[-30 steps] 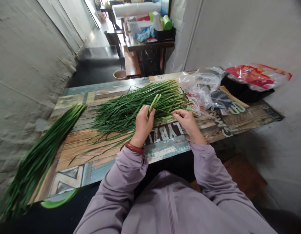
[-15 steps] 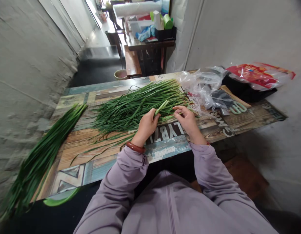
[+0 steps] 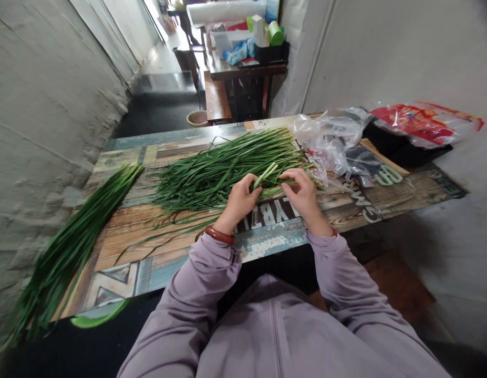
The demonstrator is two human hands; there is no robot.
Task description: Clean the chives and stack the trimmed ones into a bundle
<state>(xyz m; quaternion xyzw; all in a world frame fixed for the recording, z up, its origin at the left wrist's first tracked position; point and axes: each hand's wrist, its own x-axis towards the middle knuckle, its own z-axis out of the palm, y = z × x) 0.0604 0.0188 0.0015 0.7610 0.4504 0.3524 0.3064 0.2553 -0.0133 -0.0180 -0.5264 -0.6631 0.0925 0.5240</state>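
In the head view, the left hand (image 3: 241,199) is grasping a few stalks (image 3: 269,174) over the edge of the pile (image 3: 215,170). The right hand (image 3: 303,197) is curling near their ends; whether it is pinching anything, I cannot tell. The table (image 3: 127,226) is showing letters (image 3: 269,214), among them B, Y and G.

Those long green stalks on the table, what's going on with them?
A person is handling them barehanded. The left hand grips a few stalks, pale ends poking out toward the right hand, whose fingers are bent close by. A large pile lies just beyond, and a separate bunch hangs over the table's left edge.
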